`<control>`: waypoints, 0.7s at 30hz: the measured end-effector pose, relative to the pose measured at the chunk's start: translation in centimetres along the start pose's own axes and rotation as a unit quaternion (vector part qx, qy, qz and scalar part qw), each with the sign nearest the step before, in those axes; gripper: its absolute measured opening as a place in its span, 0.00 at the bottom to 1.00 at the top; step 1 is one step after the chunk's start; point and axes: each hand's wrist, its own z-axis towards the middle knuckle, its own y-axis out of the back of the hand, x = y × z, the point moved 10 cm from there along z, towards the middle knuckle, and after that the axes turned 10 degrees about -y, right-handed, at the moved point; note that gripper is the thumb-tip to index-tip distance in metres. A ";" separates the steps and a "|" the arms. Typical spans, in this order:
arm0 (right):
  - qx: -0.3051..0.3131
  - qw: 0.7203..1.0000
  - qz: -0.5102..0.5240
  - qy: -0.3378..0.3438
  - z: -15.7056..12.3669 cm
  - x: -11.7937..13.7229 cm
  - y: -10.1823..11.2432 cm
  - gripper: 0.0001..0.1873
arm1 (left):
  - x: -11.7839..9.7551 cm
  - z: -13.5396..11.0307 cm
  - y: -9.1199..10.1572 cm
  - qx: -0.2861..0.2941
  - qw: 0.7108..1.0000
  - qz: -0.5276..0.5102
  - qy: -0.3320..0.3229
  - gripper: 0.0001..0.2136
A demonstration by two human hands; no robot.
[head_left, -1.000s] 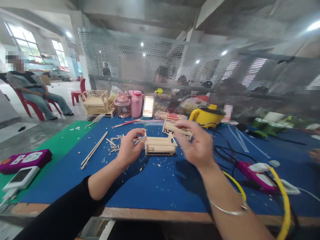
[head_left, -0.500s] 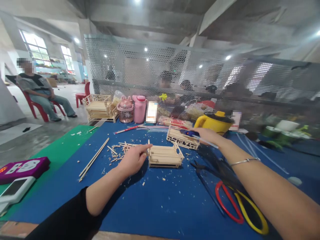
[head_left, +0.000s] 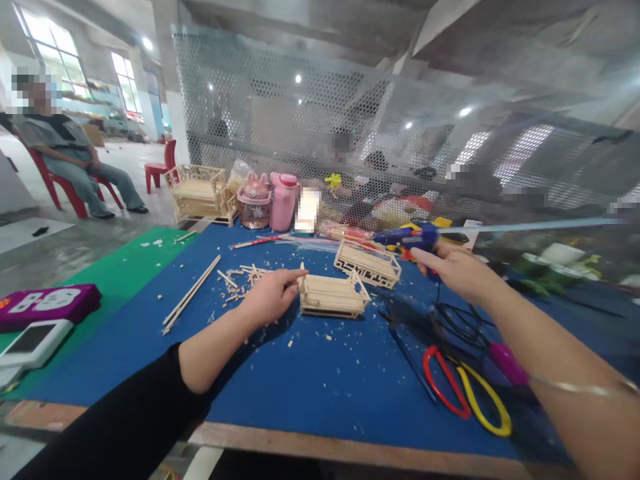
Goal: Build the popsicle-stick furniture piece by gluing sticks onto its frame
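Fingers of your right hand (head_left: 463, 268) clamped round the blue plastic glue gun (head_left: 417, 237), steady the pale wooden-stick bench (head_left: 333, 294) on the blue mat (head_left: 300, 387) with your left hand (head_left: 267, 297) at its left end (pinching or touching, I can't tell), gun aimed clear of fingertips.

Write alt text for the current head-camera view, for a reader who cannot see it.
A person's right hand holds a blue glue gun over a blue work surface, while the left hand reaches a fingertip to the left end of a small wooden-stick bench. A second stick model sits behind it; a tool with red and yellow handles lies to the right.
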 end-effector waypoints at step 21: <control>0.012 0.997 -0.031 0.067 -13.6 8.1 -6.6 0.18 | 0.2 0.0 0.1 0.004 1.000 0.002 -0.009 0.19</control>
